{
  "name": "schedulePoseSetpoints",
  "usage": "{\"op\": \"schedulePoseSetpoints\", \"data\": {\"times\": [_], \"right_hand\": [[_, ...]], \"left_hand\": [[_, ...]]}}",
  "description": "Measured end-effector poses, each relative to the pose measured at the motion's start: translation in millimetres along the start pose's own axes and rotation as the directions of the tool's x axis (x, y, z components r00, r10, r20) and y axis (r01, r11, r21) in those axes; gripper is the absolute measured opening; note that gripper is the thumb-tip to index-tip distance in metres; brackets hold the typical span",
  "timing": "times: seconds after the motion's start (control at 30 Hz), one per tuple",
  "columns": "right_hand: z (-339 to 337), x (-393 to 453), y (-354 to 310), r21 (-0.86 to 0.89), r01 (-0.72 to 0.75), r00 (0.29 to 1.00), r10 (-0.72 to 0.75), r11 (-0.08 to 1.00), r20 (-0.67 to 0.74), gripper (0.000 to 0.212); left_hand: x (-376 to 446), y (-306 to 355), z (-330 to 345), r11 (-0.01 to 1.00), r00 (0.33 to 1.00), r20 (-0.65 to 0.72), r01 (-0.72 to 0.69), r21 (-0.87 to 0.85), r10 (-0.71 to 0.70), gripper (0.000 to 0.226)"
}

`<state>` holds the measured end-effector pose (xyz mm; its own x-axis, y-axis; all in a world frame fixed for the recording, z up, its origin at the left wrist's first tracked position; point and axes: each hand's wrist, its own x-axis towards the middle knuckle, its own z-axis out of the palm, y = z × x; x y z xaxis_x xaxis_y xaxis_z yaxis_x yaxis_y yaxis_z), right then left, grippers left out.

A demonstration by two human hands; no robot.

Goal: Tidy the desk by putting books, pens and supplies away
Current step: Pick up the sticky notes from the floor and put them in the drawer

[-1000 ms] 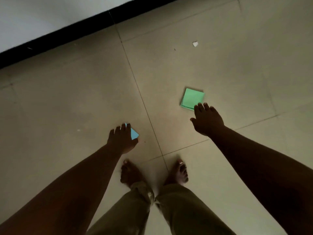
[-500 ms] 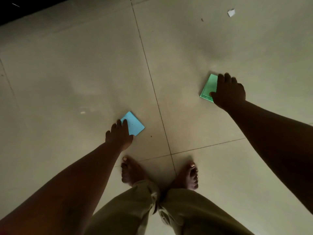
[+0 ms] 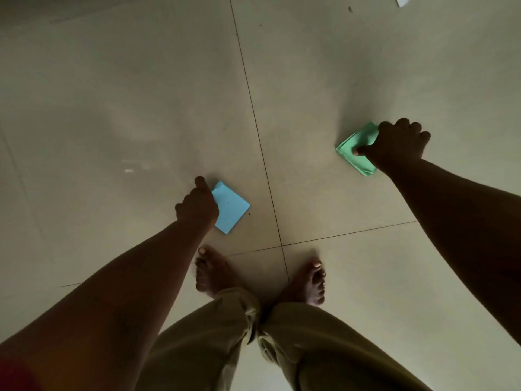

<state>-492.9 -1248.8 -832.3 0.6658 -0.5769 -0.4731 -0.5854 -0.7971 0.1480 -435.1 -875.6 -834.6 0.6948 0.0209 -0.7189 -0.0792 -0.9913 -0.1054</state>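
Both hands now grip pads (blue (image 3: 231, 206), green (image 3: 355, 148)).

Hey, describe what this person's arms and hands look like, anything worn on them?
Both forearms are bare, with no sleeves in view. The left hand and right hand wear no gloves, and no watch, ring or bracelet shows, though the light is dim. Lower down, the person wears khaki trousers and is barefoot.

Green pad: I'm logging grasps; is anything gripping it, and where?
Yes: the right hand grips the green sticky-note pad at its right edge, thumb on top.
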Motion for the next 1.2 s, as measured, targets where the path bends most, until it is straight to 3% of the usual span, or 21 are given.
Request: {"op": "schedulePoseSetpoints", "data": {"times": [0.1, 0.2, 0.33, 0.43, 0.63, 0.77, 0.87, 0.97, 1.1, 1.2], "right_hand": [[0, -11, 2, 0.023, 0.079, 0.997, -0.079, 0.997, -0.016, 0.056], [1, -24, -2, 0.185, 0.125, 0.989, -0.136, 0.975, 0.051, 0.045], [8, -45, -7, 0.205, 0.162, 0.982, -0.178, 0.965, 0.061, 0.015], [14, -58, -11, 0.186, 0.202, 0.973, -0.218, 0.962, 0.07, 0.015], [5, -82, -16, 0.274, 0.208, 0.969, -0.236, 0.939, 0.074, 0.012], [-18, -108, -30, 0.314, 0.205, 0.958, -0.255, 0.927, 0.128, 0.019], [-39, -130, -40, 0.241, 0.261, 0.92, -0.316, 0.935, 0.232, 0.048], [-65, -155, -50, 0.112, 0.385, 0.873, -0.401, 0.916, 0.277, 0.046], [-102, -188, -70, -0.015, 0.534, 0.822, -0.515, 0.845, 0.244, 0.04], [-138, -210, -90, -0.045, 0.605, 0.781, -0.581, 0.795, 0.231, 0.039]], "left_hand": [[-4, 6, -1, 0.998, 0.996, 0.08, 0.043, -0.041, -0.04, 0.082], [-8, 11, 6, 0.997, 0.988, 0.143, 0.065, -0.051, -0.057, 0.104], [-3, 11, 19, 0.985, 0.983, 0.14, 0.137, -0.109, -0.122, 0.105], [1, 5, 22, 0.962, 0.977, 0.183, 0.154, -0.227, -0.114, 0.09], [-18, 4, 1, 0.987, 0.983, 0.184, 0.056, -0.15, -0.027, 0.065], [-40, 6, -16, 0.936, 0.985, 0.085, -0.113, -0.335, 0.149, 0.024], [-63, 9, -41, 0.895, 0.976, 0.023, -0.191, -0.402, 0.218, 0.028], [-94, 8, -70, 0.9, 0.945, 0.01, -0.309, -0.309, 0.327, 0.018], [-134, -8, -105, 0.89, 0.887, 0.106, -0.433, -0.144, 0.449, 0.073], [-161, -31, -134, 0.867, 0.855, 0.164, -0.498, -0.003, 0.492, 0.051]]}}
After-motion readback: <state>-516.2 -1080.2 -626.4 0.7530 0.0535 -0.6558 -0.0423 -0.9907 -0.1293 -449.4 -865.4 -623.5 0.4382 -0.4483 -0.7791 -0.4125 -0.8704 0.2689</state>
